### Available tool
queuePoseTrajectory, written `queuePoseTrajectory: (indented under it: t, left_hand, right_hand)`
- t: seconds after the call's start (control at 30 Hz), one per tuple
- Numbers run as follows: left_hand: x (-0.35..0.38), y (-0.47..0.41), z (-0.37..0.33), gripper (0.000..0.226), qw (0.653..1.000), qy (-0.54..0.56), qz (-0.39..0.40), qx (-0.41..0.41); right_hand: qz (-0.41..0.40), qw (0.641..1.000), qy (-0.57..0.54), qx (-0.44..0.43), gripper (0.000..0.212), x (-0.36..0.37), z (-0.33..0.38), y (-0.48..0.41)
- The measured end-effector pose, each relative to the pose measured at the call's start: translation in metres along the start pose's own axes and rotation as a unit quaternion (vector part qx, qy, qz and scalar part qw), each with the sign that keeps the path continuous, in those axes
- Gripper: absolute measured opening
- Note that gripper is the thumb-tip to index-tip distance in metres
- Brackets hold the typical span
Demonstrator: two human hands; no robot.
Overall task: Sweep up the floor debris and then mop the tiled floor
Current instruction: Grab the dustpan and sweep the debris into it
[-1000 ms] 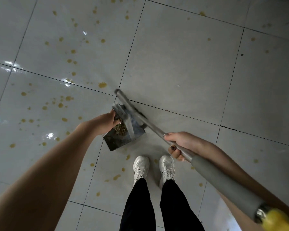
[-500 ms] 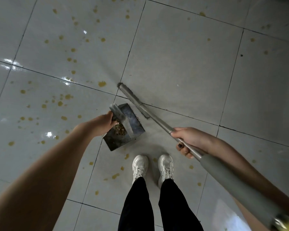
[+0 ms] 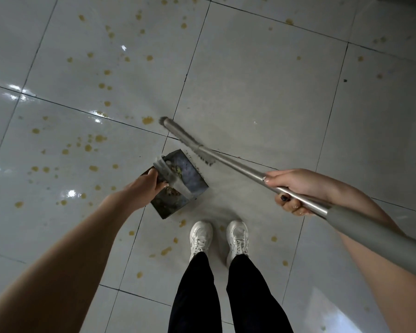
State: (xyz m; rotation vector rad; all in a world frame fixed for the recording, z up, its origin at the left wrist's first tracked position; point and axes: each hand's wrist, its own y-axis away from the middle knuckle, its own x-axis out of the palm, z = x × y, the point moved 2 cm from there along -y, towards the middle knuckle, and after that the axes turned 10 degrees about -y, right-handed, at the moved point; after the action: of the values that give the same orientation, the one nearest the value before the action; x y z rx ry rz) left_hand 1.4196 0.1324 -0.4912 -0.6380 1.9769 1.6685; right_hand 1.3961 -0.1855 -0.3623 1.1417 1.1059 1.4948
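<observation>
Just beyond the dustpan edge, the broom touches tile

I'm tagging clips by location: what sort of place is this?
Probably an indoor room, though which kind is unclear: glossy pale floor tiles with dark grout, yellowish spots spattered across them, and a broom and dustpan.

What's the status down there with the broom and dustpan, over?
Left hand grips dustpan handle, right hand grips broom shaft. Debris in pan, broom head just beyond it. Yellow spots all over tiles, nothing blocking.
</observation>
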Motion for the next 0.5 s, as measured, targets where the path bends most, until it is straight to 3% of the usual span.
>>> queuePoseTrajectory:
  t: [0.3,0.5]
  left_hand:
    - [0.0,0.027,-0.001,0.025,0.995,0.034,-0.088,-0.025]
    - [-0.009,0.031,-0.021,0.028,0.99,0.069,-0.082,-0.092]
  right_hand:
    - [-0.132,0.988,0.059,-0.061,0.032,-0.041,0.003,0.018]
    - [-0.175,0.979,0.083,-0.068,0.007,-0.069,-0.006,0.006]
